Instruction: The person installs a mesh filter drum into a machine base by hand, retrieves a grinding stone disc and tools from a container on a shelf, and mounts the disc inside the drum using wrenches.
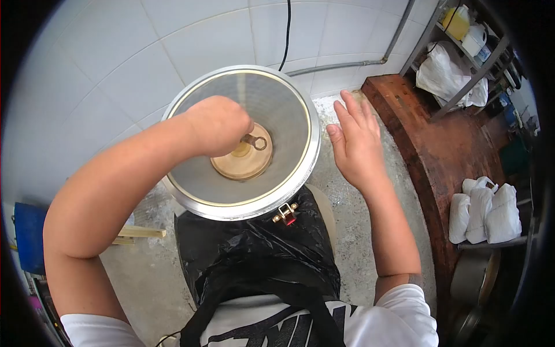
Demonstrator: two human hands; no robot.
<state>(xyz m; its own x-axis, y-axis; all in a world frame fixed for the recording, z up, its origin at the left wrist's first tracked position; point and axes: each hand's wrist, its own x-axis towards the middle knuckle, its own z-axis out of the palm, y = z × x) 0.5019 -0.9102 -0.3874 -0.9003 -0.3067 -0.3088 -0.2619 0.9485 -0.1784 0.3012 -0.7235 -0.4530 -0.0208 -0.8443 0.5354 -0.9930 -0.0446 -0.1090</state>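
Note:
A large round metal drum [317,136] stands open in front of me, with a pale round disc [243,168] at its bottom. My left hand [219,124] reaches over the drum's opening, closed around a wrench whose ring end [260,143] sticks out to the right. Its fingertips are hidden behind the hand. To the right of the drum, my right hand [357,139] is raised in the air, fingers stretched out and holding nothing. A latch with a red part [288,217] sits on the drum's near side.
White tiled wall [202,29] rises behind the drum. At right a reddish-brown raised floor [439,156] carries a metal shelf [471,87]. White bags [480,211] lie at the lower right. A blue container [29,237] stands at far left.

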